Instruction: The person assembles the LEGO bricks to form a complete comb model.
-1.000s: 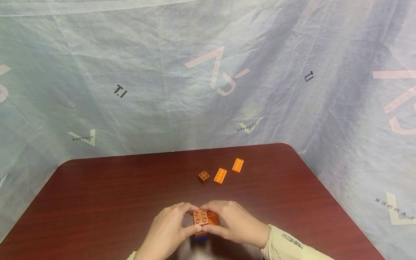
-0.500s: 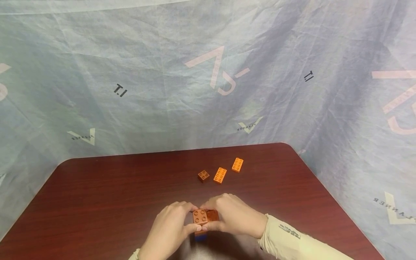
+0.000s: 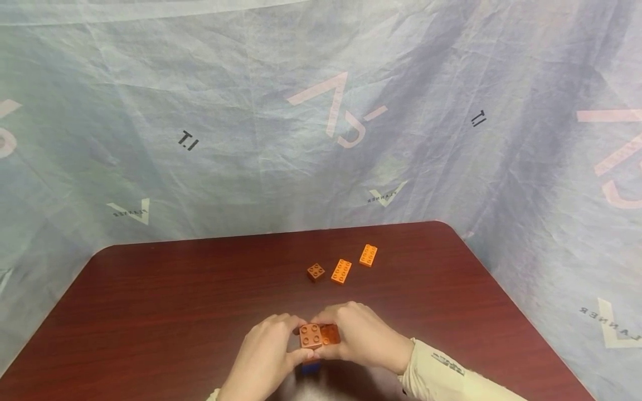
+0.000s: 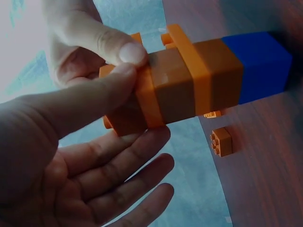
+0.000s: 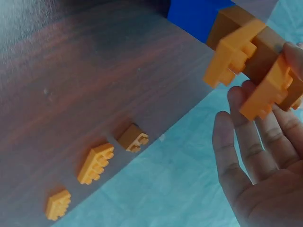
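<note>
A tower of toy building bricks stands upright near the table's front edge. At its foot is a blue brick (image 4: 262,66), with brown bricks and orange plates alternating above. The plates (image 5: 232,54) stick out to the right, studs showing. In the head view, a brown top brick (image 3: 310,336) sits between both hands. My left hand (image 3: 268,348) pinches that brick from the left, its thumb on the near side. My right hand (image 3: 358,334) grips the upper tower from the right, its thumb meeting the left thumb. Its fingertips are partly hidden.
Beyond the hands lie a loose brown brick (image 3: 316,272), an orange plate (image 3: 341,271) and another orange plate (image 3: 368,255). The dark red table (image 3: 190,289) ends at a pale printed cloth (image 3: 241,139) hanging behind and at the sides.
The right hand has shifted slightly, its knuckles a little higher than a second ago. The left hand and the tower stay nearly in place. The loose pieces have not moved.
</note>
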### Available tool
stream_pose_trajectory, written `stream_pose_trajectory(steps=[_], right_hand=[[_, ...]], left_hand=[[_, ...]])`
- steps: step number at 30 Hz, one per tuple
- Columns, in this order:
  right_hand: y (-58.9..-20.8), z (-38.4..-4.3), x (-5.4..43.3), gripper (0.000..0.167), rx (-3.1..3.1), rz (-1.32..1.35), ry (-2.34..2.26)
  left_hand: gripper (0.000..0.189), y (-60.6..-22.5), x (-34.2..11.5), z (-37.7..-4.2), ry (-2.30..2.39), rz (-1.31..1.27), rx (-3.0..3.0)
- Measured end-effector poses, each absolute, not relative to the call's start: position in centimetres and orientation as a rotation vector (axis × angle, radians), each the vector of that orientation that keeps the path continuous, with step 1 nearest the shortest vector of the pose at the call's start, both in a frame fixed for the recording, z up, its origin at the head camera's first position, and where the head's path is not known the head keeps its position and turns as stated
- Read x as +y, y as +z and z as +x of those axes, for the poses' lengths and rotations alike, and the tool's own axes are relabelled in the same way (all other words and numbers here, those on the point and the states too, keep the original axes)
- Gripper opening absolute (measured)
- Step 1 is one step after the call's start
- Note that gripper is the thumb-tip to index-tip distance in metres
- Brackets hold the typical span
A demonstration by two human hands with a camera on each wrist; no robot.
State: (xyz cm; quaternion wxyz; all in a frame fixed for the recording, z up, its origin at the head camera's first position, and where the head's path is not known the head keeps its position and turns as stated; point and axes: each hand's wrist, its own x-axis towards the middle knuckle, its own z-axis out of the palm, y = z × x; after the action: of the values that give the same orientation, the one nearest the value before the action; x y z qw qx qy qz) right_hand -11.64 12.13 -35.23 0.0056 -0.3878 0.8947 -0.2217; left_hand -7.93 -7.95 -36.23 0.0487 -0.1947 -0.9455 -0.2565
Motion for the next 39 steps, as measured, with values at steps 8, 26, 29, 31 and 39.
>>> stream_pose_trajectory(steps=[8, 26, 29, 31, 39], right_hand=[[-37.0, -11.8, 12.6, 0.033, 2.733, -1.233, -0.892], [-38.4, -12.7, 13.4, 0.037, 2.558, -1.26, -1.12], [-38.3, -12.9, 13.8, 0.041, 2.483, -1.243, -1.16], [-38.1, -13.1, 14.2, 0.044, 2.442, -1.234, -1.181], [-37.2, -13.9, 16.1, 0.045, 2.465, -1.211, -1.148]], left_hand=[[0.045, -37.2, -8.6, -7.8, -0.971, -0.569, -2.898], [0.043, -36.9, -8.6, -8.1, -0.94, -0.54, -2.959], [0.04, -36.8, -8.6, -8.2, -0.905, -0.554, -2.962], [0.038, -36.8, -8.6, -8.2, -0.878, -0.57, -2.957], [0.036, -36.6, -8.5, -8.3, -0.852, -0.579, -2.978]])
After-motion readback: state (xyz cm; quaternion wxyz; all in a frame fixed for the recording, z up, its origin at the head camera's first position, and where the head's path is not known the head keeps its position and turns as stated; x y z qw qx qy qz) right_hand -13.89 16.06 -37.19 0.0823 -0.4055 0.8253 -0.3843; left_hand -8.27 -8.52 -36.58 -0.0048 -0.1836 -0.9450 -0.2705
